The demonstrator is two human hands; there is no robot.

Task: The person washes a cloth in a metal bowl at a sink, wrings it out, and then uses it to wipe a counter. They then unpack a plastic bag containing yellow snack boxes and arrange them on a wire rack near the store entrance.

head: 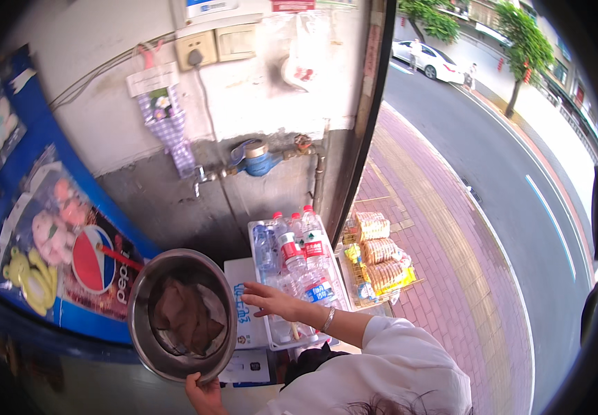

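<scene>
My left hand (205, 395) grips the near rim of a stainless steel basin (139, 306), thumb over the edge. Inside the basin lies a crumpled brown cloth (187, 314); I cannot tell how much water is around it. My right hand (265, 301), with a silver bangle at the wrist, is held out empty, fingers apart, just right of the basin. Beneath that arm is a white plastic crate (254, 244) of clear bottles (299, 254), several with red caps. A white carton (242, 272) bearing blue writing sits between basin and crate.
A metal tap (200, 179) and a blue water meter (257, 162) are fixed to the wall. Left stands a blue Pepsi cabinet (138, 231) with bagged plush toys (52, 236). A wire basket of packaged goods (379, 254) stands outside, beyond the door frame (364, 119).
</scene>
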